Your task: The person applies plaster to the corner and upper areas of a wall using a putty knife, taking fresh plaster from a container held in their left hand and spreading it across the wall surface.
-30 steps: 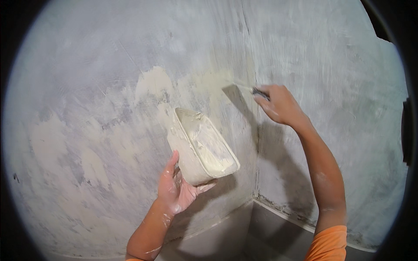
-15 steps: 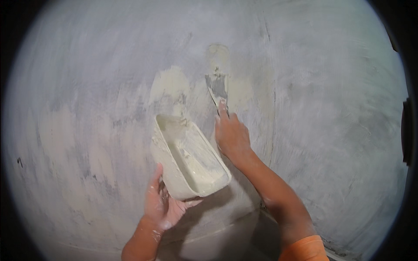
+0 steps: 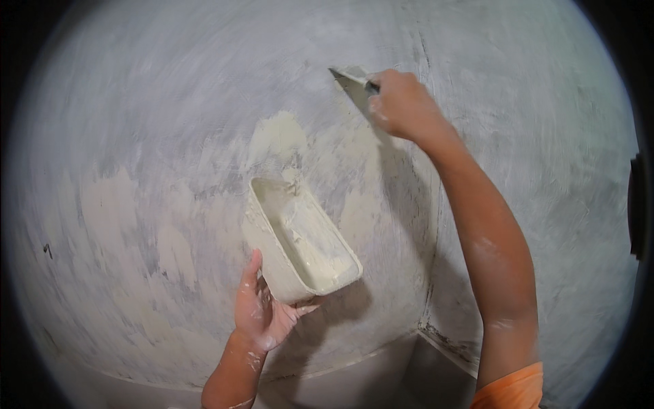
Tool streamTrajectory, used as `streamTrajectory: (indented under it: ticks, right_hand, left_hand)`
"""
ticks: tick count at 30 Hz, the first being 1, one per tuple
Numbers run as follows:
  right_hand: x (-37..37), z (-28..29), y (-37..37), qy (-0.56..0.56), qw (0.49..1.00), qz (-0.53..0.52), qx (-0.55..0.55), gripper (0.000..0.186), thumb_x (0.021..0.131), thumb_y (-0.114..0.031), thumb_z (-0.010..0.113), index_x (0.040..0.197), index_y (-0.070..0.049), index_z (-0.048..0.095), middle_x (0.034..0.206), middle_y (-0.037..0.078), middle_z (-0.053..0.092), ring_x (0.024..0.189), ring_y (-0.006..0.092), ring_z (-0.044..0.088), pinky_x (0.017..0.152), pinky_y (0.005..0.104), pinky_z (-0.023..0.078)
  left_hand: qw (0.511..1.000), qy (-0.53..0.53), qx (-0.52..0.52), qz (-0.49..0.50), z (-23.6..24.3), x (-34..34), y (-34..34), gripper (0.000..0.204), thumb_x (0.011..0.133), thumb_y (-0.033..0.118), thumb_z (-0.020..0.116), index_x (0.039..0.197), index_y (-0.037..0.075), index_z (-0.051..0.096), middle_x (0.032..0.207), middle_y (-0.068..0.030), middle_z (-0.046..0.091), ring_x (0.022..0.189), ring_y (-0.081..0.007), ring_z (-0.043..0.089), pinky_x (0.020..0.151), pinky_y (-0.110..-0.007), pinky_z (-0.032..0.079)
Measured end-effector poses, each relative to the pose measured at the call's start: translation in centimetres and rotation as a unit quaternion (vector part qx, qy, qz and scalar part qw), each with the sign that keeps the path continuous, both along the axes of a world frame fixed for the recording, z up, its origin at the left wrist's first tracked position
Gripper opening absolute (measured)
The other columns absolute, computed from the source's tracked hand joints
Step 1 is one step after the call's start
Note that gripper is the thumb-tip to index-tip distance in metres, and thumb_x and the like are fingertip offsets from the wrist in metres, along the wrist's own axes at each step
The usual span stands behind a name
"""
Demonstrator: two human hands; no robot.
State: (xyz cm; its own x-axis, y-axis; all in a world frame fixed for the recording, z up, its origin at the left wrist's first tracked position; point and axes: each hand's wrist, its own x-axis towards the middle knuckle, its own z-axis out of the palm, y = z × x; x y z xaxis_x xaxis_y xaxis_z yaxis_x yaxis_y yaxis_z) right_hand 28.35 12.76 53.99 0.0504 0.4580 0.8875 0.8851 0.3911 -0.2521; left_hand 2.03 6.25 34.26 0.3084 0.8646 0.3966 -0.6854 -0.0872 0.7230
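Note:
My left hand supports a cream rectangular mud pan from below, its thumb up along the side and fingers under the base. The pan is tilted, and pale filler coats its inner walls and floor. Up and to the right, my right hand is closed around the handle of a putty knife. The knife's blade points left and lies at or very near the grey wall; contact cannot be made out. Below the blade, a wet cream patch of filler shows on the wall.
A vertical wall corner with a dark crack runs behind my right forearm. Paler smears cover the lower left wall. Along the bottom, the wall meets a grey surface. At the far right edge stands a dark object.
My right hand has moved up and to the right with the putty knife, whose blade has swung from upright to pointing left. The pan stays nearly in place. The view has shifted slightly.

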Motion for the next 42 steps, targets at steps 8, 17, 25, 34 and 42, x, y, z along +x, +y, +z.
streamTrajectory:
  ticks: [8,17,25,34,42]
  right_hand:
    - [-3.0,-3.6,-1.3,-0.062,0.987,-0.003,-0.148,0.018,0.084,0.001,0.064,0.101,0.007,0.067,0.097,0.026,0.072,0.096,0.0396,0.072,0.085,0.0466,0.057]
    - [1.7,-9.6,-0.9,-0.196,0.914,0.227,-0.273,0.033,0.088,-0.016,0.070,0.117,0.001,0.069,0.091,0.017,0.073,0.075,0.0300,0.068,0.071,0.0400,0.052]
    - [2.2,-28.6,-3.8,0.359,0.719,0.412,-0.429,0.030,0.098,-0.018,0.062,0.119,0.002,0.068,0.074,0.005,0.064,0.053,0.0084,0.049,0.047,0.0247,0.038]
    - [-6.5,-42.0,-6.0,0.522,0.600,0.492,-0.354,0.034,0.098,-0.019,0.065,0.119,0.008,0.068,0.079,0.004,0.064,0.060,0.0060,0.049,0.051,0.0226,0.038]
    - [-6.2,-51.2,-3.1,0.373,0.750,0.399,-0.374,0.041,0.086,-0.018,0.081,0.122,0.001,0.072,0.076,-0.008,0.049,0.065,0.0047,0.039,0.058,0.0252,0.036]
  left_hand:
    - [0.999,0.025,-0.020,0.031,-1.7,-2.2,1.5,0.077,0.103,0.059,0.041,0.153,0.001,0.033,0.145,-0.0238,0.051,0.126,-0.0408,0.060,0.094,-0.055,0.059]
    - [0.985,-0.099,-0.138,0.018,-5.0,-2.0,2.1,0.070,0.104,0.060,0.041,0.151,0.008,0.044,0.146,-0.0149,0.054,0.127,-0.0336,0.059,0.101,-0.052,0.052]
    - [0.979,-0.075,-0.188,0.027,-11.3,-0.1,0.9,0.077,0.102,0.064,0.044,0.155,0.008,0.037,0.153,-0.0128,0.047,0.140,-0.0306,0.047,0.117,-0.048,0.037]
    - [0.964,0.001,-0.256,0.071,-14.2,-3.7,-0.7,0.080,0.101,0.066,0.043,0.154,0.006,0.037,0.150,-0.0139,0.050,0.136,-0.0307,0.051,0.113,-0.048,0.042]
    - [0.945,0.005,-0.304,0.121,-16.0,-4.7,-0.9,0.075,0.102,0.064,0.043,0.150,0.007,0.045,0.141,-0.0129,0.057,0.125,-0.0291,0.059,0.106,-0.046,0.049]
